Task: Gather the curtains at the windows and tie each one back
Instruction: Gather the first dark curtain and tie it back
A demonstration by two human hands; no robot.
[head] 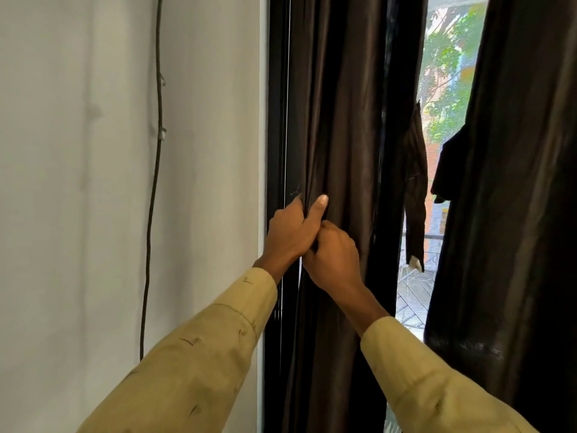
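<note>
Tan sleeves [199, 354], left hand [290, 232] and right hand [334, 257] clutching dark curtain [337, 120], tie strip [415, 189] dangling beside, wall cable [155, 182]

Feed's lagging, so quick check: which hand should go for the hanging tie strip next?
Right hand, probably: it is nearer the tie strip, which hangs right of the curtain. The left hand grips the curtain by the frame and can hold it.

Dark brown cloth for the curtain [337, 120], smooth, with a soft shine along the folds. Left of the curtain, a black frame [276, 120], hard and a bit glossy, then a pale painted wall [78, 151], matt, with a thin dull black cord [157, 182]. In front of the curtain, tan cloth sleeves [203, 364], matt and creased.
</note>
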